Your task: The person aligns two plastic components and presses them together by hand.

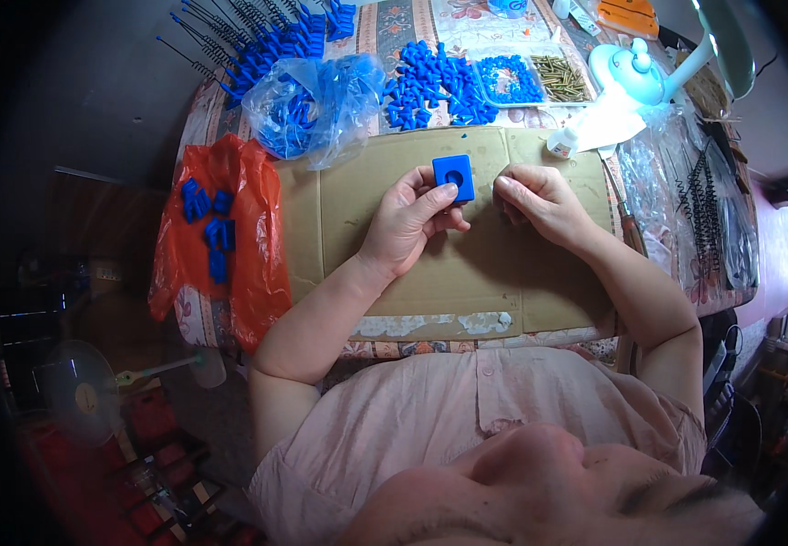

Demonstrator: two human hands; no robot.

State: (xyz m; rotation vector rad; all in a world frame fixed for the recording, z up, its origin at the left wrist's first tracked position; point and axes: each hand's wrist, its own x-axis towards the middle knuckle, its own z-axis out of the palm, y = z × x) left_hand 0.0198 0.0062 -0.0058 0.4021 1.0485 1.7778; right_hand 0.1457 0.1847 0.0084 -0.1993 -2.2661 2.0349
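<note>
My left hand [401,226] is closed on a blue square plastic block [443,166] with a round recess in its upper face. The thumb lies over the near edge of that recess, and the fingers support the block from beneath. A short gap to the right, my right hand [547,202] is closed, thumb pressed to the curled fingers. Whatever it may hold is hidden. Both hands are over a brown cardboard sheet [394,289] on the table.
An orange-red plastic bag [262,218] with several blue blocks [219,235] lies left. Farther back are a clear bag of blue parts [317,105], loose blue cones [430,82], a tray of small blue pieces [510,80] and brass-coloured screws [560,77], a white bottle [563,142] and a lamp [635,71].
</note>
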